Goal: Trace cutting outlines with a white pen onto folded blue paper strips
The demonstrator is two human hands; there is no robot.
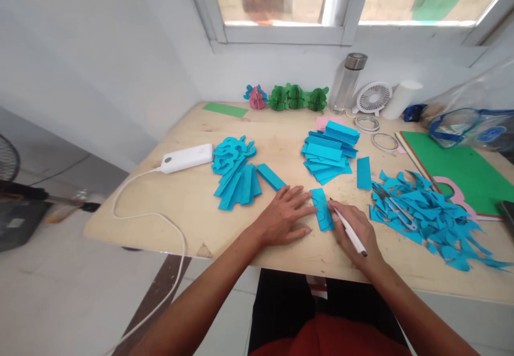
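A small blue paper strip (322, 211) with a curved line drawn on it lies flat on the table between my hands. My left hand (286, 216) is spread flat, its fingertips at the strip's left edge. In my right hand (355, 233) is a white pen (350, 229), its tip end over the strip's right side. Just beyond the left hand lies a folded blue strip (271, 177). A pile of blue paper strips (329, 152) sits farther back, with one single strip (364, 173) to its right.
Blue scraps (437, 227) with scissors (395, 206) among them cover the right side. At left are cut blue shapes (231, 155), fanned strips (240, 186) and a white power strip (187, 158). A glass bottle (348, 83), small fan (374, 98) and green paper figures (297, 97) line the wall.
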